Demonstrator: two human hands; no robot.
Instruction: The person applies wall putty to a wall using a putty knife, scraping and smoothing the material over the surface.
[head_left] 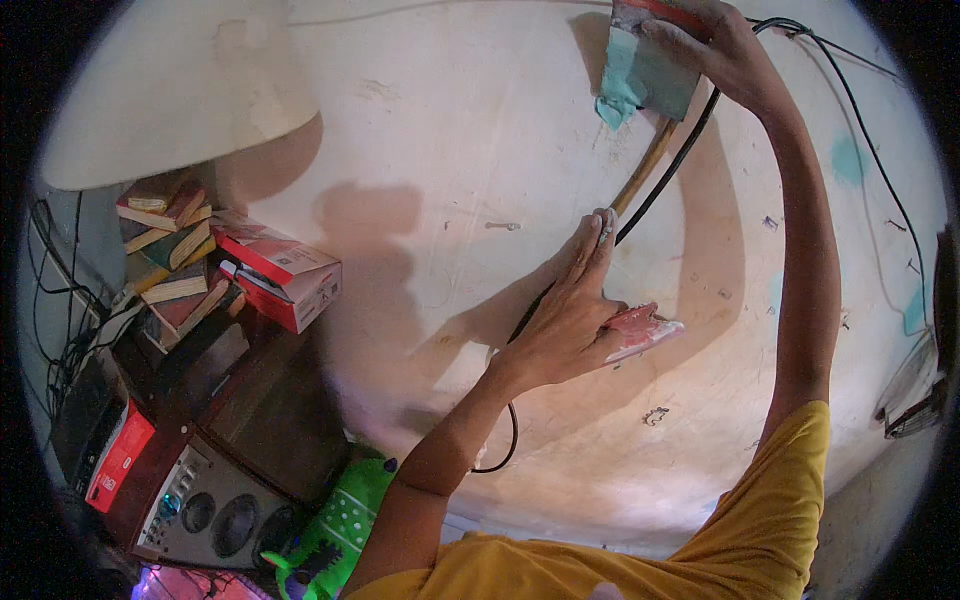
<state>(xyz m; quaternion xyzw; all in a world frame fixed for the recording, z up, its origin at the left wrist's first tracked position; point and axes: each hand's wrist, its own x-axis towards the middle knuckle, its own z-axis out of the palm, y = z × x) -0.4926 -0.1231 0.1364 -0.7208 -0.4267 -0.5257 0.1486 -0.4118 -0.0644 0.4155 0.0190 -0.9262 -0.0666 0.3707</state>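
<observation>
My left hand (pixel 570 310) has two fingers stretched up along the wall (pixel 450 180), touching the lower end of a tan strip (pixel 643 170) beside a black cable (pixel 681 151). Its other fingers are curled on a red, white-smeared flat piece (pixel 640 330), perhaps a scraper. Higher up, my right hand (pixel 722 50) grips a flat grey tool (pixel 660 85) smeared with turquoise paste, against the wall at the strip's upper part. The right fingertips are partly hidden on the tool.
At left are a lampshade (pixel 170 90), stacked books (pixel 165 250), a red-and-white box (pixel 285 280), tangled cables, a speaker (pixel 200 500) and a green plush toy (pixel 340 520). Thin cables hang along the wall at right, beside small nails and a dark object at the far edge (pixel 905 400).
</observation>
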